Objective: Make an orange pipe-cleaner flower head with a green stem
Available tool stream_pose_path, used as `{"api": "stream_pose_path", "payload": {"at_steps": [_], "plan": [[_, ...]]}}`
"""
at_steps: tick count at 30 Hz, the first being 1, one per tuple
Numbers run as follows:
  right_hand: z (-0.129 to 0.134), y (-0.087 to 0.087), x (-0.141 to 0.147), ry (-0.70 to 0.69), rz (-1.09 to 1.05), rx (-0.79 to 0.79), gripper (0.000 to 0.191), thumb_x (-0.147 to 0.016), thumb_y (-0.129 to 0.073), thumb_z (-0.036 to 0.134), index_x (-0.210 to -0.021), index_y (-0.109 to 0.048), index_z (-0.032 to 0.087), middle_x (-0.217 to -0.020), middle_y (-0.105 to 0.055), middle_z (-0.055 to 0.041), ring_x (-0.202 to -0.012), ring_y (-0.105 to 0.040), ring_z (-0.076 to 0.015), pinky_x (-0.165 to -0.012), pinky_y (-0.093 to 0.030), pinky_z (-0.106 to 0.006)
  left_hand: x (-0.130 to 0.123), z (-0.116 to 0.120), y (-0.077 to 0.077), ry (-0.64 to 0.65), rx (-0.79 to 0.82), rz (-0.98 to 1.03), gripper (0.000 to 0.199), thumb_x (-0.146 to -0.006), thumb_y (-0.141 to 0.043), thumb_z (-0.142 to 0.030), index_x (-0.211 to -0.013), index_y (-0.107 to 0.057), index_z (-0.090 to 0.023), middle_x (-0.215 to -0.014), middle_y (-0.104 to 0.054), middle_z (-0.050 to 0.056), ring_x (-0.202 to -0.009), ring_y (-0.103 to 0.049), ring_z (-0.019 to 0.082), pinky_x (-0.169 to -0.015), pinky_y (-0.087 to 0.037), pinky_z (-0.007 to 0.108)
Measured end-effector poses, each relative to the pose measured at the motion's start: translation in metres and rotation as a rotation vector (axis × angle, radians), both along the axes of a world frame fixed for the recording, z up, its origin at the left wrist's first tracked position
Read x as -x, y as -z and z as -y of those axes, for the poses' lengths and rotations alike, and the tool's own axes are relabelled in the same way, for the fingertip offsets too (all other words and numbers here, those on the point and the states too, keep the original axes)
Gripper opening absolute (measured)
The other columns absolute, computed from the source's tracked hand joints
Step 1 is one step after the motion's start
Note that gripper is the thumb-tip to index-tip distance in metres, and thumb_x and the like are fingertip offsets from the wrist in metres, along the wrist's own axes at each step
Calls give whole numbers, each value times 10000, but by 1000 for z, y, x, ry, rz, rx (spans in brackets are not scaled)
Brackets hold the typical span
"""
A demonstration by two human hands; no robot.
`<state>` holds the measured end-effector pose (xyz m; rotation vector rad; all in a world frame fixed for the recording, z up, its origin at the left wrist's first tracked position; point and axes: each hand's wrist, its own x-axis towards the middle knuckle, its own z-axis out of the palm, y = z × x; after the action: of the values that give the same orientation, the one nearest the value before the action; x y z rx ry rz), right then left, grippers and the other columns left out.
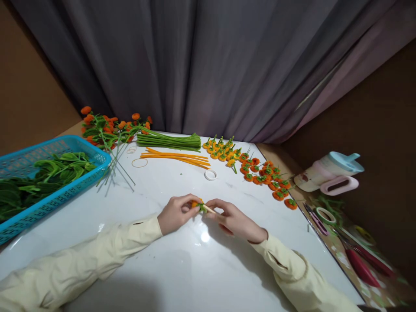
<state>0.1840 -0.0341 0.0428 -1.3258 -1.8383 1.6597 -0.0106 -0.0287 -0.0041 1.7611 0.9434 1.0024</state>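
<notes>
My left hand [178,213] is closed on a small yellow-orange flower head [195,203] with green at its base, held just above the white tabletop. My right hand [235,220] pinches a short pale strip or stick [209,209], whose inner end meets the green part of the flower. Fingers cover much of both, so I cannot tell what the pale piece is. Beyond my hands lies a white ring [211,174], with orange fuzzy stems [175,157] and a bundle of green fuzzy stems [169,141] behind it.
Yellow flower heads [221,151] and orange ones [266,171] lie back right. A blue basket [104,160] of green leaves stands left, near stemmed orange flowers [110,125]. At the right edge are a cup [312,175], a tape roll [326,216] and red-handled pliers [360,264].
</notes>
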Motion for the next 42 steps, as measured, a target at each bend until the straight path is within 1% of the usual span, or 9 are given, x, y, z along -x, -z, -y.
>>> {"api": "stream_pose_path", "payload": {"at_steps": [3, 5, 9, 14, 22, 27, 33, 37, 42], "plan": [[3, 0, 2, -79, 268, -445, 154, -871, -447, 173, -996, -537, 179, -893, -611, -34, -566, -535, -101, -513, -374, -214, 0, -3, 2, 31, 182, 54, 181, -776, -542, -242, -905, -568, -119, -765, -630, 54, -605, -609, 120, -577, -515, 221], [4, 0, 5, -141, 499, -674, 171, -878, -432, 121, -976, -559, 181, -874, -616, -41, -678, -571, -136, -571, -351, -230, 0, -4, 1, 44, 242, 80, 190, -758, -554, -246, -897, -560, -116, -740, -613, 46, -611, -600, 123, -598, -515, 240], [6, -2, 9, -252, 805, -855, 155, -926, -430, 201, -987, -572, 200, -809, -617, -26, -603, -566, -134, -501, -241, -249, -1, -4, -2, 55, 285, 105, 199, -740, -560, -254, -883, -556, -115, -687, -583, 29, -591, -575, 122, -602, -513, 265], [3, -5, 10, -295, 868, -907, 185, -942, -421, 271, -926, -594, 206, -719, -608, -7, -557, -546, -115, -480, -163, -263, -2, -4, -5, 53, 320, 109, 203, -729, -569, -261, -870, -554, -115, -687, -577, 28, -568, -571, 120, -589, -512, 273], [1, -10, 10, -259, 843, -901, 252, -933, -436, 310, -762, -592, 212, -653, -595, 20, -517, -514, -94, -472, -130, -259, 2, -2, -5, 119, 303, 112, 210, -714, -581, -200, -907, -554, -122, -738, -574, 26, -613, -595, 121, -589, -508, 248], [3, -9, 8, -237, 776, -852, 268, -935, -432, 308, -777, -620, 201, -672, -613, -5, -553, -531, -110, -484, -184, -241, 0, -3, -5, 103, 342, 134, 221, -705, -616, -228, -893, -553, -130, -723, -574, 11, -601, -592, 112, -610, -521, 258], [-7, -9, -3, -181, 520, -733, 240, -930, -438, 277, -879, -655, 188, -697, -618, -25, -617, -547, -129, -553, -320, -208, -1, -6, -8, 77, 489, 290, 300, -677, -682, -334, -850, -548, -128, -717, -613, 23, -609, -606, 124, -592, -535, 265], [-18, 7, -14, -65, 521, -762, 244, -930, -408, 210, -957, -649, 179, -785, -594, -48, -677, -557, -142, -600, -372, -215, 1, -9, -14, 77, 630, 340, 350, -637, -725, -339, -847, -549, -120, -706, -635, 30, -579, -633, 138, -592, -538, 277], [-24, 36, -15, -15, 587, -945, 252, -927, -402, 191, -1070, -608, 203, -853, -549, -62, -743, -530, -159, -612, -387, -238, 2, -10, -19, 69, 687, 363, 349, -620, -746, -304, -838, -553, -112, -686, -648, 36, -574, -635, 141, -593, -543, 286]]}}
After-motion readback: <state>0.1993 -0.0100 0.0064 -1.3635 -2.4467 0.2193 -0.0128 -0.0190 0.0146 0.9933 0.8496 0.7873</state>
